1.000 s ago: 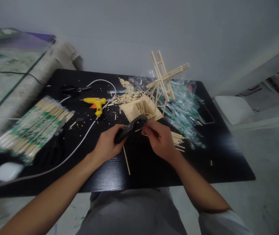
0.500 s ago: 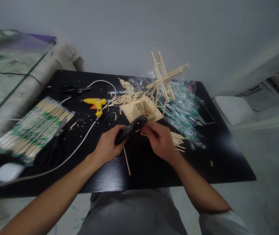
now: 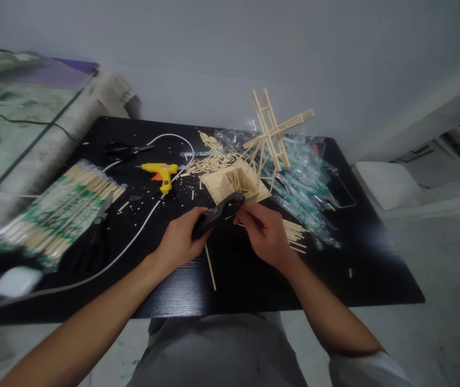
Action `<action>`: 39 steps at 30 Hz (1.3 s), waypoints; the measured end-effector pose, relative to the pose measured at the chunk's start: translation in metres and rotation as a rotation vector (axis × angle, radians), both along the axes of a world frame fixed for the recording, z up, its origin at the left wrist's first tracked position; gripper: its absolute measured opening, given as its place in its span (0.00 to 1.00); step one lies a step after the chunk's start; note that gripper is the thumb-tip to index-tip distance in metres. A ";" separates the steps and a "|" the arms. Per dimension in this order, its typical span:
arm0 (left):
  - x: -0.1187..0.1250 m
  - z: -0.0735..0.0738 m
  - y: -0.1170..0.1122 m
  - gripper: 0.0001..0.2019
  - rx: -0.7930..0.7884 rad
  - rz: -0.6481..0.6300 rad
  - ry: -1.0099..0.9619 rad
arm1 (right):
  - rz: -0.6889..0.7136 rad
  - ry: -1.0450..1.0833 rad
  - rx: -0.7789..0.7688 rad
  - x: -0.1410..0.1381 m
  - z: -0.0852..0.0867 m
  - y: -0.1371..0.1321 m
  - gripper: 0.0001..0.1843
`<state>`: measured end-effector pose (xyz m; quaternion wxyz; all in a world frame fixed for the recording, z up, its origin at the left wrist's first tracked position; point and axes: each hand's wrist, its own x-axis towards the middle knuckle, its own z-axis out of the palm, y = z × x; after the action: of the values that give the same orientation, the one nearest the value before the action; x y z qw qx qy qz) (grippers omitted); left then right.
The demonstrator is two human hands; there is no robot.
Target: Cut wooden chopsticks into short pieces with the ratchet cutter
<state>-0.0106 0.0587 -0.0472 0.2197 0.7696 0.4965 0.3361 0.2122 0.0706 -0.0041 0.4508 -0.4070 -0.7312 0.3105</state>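
Head view: dark tool in the left hand, right hand close at its far end

Closest to the table's near edge, a single thin stick lies slanting out from under the left hand. It looks light and stiff but likely to snap if bent, so a pinch near its middle would suit.

Further in, midway between the left and right edges, the left hand is wrapped around the dark tool's handle, with the tool tilted up and away to the right. It appears hard and rigid, probably the heaviest thing in hand; the handle is the place to hold it, clear of the tip. The right hand's fingers are drawn narrow beside that tip; whether they pinch anything I cannot tell. Loose sticks lie just beyond that hand, towards the right edge.

Past the tool sits a wooden base, flat and probably firm enough to grip by its rim. Towards the far edge, the crossed stick frame rises; its slender struts look fragile, so low and gentle support seems best.
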 end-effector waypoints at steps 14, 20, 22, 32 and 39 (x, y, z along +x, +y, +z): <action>0.002 0.002 -0.001 0.08 -0.079 0.037 0.042 | 0.008 -0.027 -0.015 0.001 0.001 0.000 0.12; 0.002 0.008 -0.003 0.08 -0.137 0.046 0.090 | -0.004 -0.023 -0.033 0.000 0.003 -0.001 0.13; 0.002 0.008 -0.002 0.07 -0.134 0.044 0.091 | -0.008 -0.028 -0.043 0.000 0.003 -0.001 0.13; 0.000 0.001 0.000 0.12 -0.093 0.044 0.061 | -0.014 0.137 -0.165 -0.002 -0.004 -0.001 0.05; 0.000 0.002 0.000 0.14 -0.050 0.008 0.039 | 0.048 0.082 -0.215 0.001 0.007 0.000 0.16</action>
<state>-0.0108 0.0587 -0.0453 0.2280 0.7682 0.5120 0.3096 0.2132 0.0710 0.0032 0.4264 -0.4224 -0.6841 0.4144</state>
